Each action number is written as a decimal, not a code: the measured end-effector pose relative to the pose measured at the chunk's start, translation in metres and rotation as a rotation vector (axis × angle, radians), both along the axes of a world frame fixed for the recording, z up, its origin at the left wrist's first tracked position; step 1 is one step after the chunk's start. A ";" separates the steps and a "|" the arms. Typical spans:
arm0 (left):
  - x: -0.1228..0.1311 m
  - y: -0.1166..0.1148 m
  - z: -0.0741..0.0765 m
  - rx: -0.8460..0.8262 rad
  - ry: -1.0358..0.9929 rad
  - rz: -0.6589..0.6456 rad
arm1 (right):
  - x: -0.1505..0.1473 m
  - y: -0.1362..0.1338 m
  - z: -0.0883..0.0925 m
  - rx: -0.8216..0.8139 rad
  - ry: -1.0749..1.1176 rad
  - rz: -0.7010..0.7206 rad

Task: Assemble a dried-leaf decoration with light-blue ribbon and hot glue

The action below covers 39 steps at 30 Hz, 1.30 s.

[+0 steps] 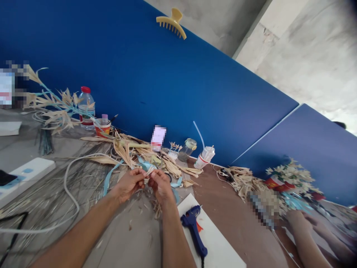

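Observation:
My left hand (128,183) and my right hand (160,183) meet over the table, both pinching a small folded piece of dried husk (151,170) between the fingertips. A light blue ribbon (111,175) trails from the piece down to the left. Just behind my hands lies a pile of dried husk strips (134,150). A blue glue gun (193,227) rests on a white board (220,245) to the right of my right forearm.
A water bottle (86,108), paper cup (102,128), glass jar (187,148) and lidded drink cup (205,156) line the blue partition (167,82). A hair claw (172,23) clips its top. A white cable (67,186) loops left. Another person's arm (304,234) lies at right beside straw flowers (290,176).

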<state>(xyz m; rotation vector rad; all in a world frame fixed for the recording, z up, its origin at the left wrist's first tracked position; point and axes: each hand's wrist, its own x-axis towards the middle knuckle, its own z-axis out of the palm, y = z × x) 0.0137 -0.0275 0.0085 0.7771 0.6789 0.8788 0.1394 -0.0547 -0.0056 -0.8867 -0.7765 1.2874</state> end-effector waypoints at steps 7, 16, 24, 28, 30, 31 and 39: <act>0.004 0.001 -0.008 0.150 0.152 0.037 | 0.000 0.004 -0.005 -0.071 -0.070 -0.118; 0.004 0.005 -0.015 0.217 0.229 0.076 | 0.002 0.007 -0.010 -0.045 -0.233 -0.242; 0.006 0.005 -0.017 0.303 0.331 0.165 | -0.001 0.006 -0.013 -0.013 -0.531 -0.411; 0.007 0.005 -0.017 0.347 0.368 0.159 | -0.005 0.004 -0.009 -0.026 -0.580 -0.417; 0.007 0.005 -0.017 0.355 0.378 0.157 | -0.006 0.004 -0.008 -0.033 -0.572 -0.405; 0.007 0.005 -0.017 0.355 0.387 0.155 | -0.007 0.004 -0.008 -0.035 -0.566 -0.400; 0.007 0.004 -0.017 0.350 0.416 0.161 | -0.009 0.005 -0.012 -0.050 -0.509 -0.371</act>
